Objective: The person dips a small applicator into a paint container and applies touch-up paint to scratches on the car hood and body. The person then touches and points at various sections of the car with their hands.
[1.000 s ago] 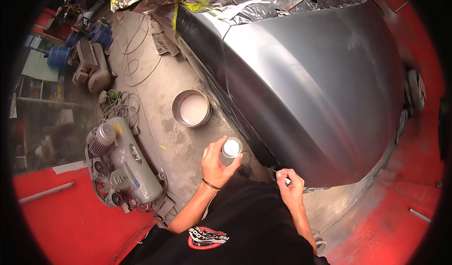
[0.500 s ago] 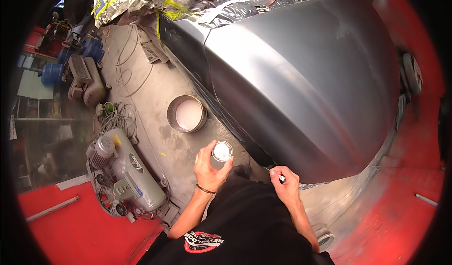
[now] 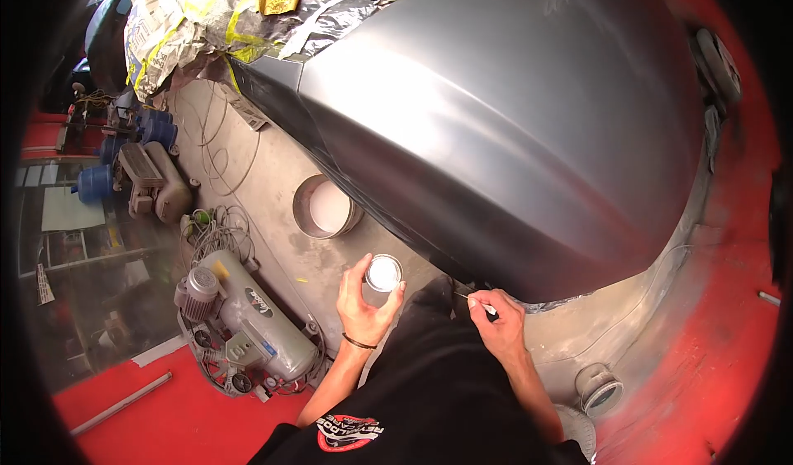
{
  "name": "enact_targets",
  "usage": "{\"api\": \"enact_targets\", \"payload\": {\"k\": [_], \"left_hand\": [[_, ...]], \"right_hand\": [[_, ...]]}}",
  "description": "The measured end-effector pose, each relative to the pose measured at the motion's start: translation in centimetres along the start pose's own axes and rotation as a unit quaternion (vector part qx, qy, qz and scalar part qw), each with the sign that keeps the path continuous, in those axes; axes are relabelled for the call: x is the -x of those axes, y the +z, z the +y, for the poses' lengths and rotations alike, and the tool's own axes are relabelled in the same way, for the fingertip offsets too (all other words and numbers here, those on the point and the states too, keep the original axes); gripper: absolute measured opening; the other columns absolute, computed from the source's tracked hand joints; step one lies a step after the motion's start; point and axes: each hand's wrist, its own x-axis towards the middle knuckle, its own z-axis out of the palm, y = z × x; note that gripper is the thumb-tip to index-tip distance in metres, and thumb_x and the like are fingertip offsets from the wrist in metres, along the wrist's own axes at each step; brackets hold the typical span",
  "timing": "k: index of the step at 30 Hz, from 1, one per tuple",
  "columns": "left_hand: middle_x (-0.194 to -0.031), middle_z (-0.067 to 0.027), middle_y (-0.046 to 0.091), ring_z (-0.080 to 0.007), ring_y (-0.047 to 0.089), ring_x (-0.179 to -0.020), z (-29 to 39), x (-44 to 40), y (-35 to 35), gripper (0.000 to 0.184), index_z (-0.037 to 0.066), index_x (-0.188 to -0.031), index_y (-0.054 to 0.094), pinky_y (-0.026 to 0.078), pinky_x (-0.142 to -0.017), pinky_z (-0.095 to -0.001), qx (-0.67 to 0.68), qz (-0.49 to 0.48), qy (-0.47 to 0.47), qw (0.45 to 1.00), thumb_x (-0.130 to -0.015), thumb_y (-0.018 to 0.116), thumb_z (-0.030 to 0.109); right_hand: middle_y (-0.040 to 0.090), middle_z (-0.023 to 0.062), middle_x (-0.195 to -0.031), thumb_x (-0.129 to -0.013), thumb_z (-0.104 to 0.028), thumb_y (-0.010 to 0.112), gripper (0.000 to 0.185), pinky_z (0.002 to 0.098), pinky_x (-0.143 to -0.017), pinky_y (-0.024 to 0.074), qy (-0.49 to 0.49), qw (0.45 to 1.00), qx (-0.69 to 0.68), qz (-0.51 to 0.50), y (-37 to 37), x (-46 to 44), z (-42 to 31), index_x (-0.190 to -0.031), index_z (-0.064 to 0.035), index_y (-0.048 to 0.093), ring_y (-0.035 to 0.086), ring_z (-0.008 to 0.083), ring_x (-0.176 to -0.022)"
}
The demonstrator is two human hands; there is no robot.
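A grey air compressor [image 3: 268, 325] stands beside a tangle of hoses [image 3: 221, 238] on a concrete floor [image 3: 277, 158], near a dusty second machine [image 3: 172, 191] and blue containers [image 3: 92, 184].

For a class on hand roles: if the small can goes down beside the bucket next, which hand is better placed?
Probably the left hand: it holds the small can and is nearer the bucket, while the right hand holds a slim tool.

White-filled can [image 3: 383, 275], grey car panel [image 3: 504, 143], black shirt [image 3: 462, 391]
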Motion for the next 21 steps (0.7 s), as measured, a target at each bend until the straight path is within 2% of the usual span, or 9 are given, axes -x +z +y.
{"api": "enact_targets", "payload": {"k": [5,12,21], "left_hand": [[-0.117,-0.015,0.074,-0.0277,0.072,-0.108,2.7,1.8,1.1,0.074,-0.001,-0.145,0.067,0.057,-0.099,-0.0402,-0.013,-0.011,-0.018,1.0,-0.082,0.099,0.021],[-0.118,-0.0123,0.075,-0.0243,0.073,-0.11,4.1,3.6,1.0,0.074,-0.001,-0.145,0.067,0.058,-0.102,-0.0389,-0.023,0.023,-0.047,0.998,-0.082,0.099,0.02],[-0.119,-0.0147,0.075,-0.0256,0.073,-0.109,2.7,-2.4,1.3,0.075,-0.001,-0.147,0.067,0.058,-0.101,-0.0398,-0.009,0.021,-0.015,1.0,-0.082,0.099,0.019]], "right_hand": [[0.078,0.0098,-0.093,-0.095,-0.003,0.083,0.01,0.0398,-0.079,0.059,-0.016,1.0,-0.016,0.001,-1.4,0.6,1.4,-0.105,-0.0038,0.079,0.074,0.0283,-0.084],[0.078,0.0097,-0.093,-0.092,0.0,0.084,0.015,0.0392,-0.076,0.0586,-0.043,0.999,-0.022,0.004,-2.5,0.6,1.4,-0.106,-0.0038,0.082,0.073,0.028,-0.083],[0.079,0.0097,-0.093,-0.091,0.001,0.084,0.014,0.0376,-0.077,0.0595,-0.006,0.999,0.011,0.041,-3.7,-0.8,-0.9,-0.104,-0.003,0.081,0.074,0.0266,-0.083]]}}
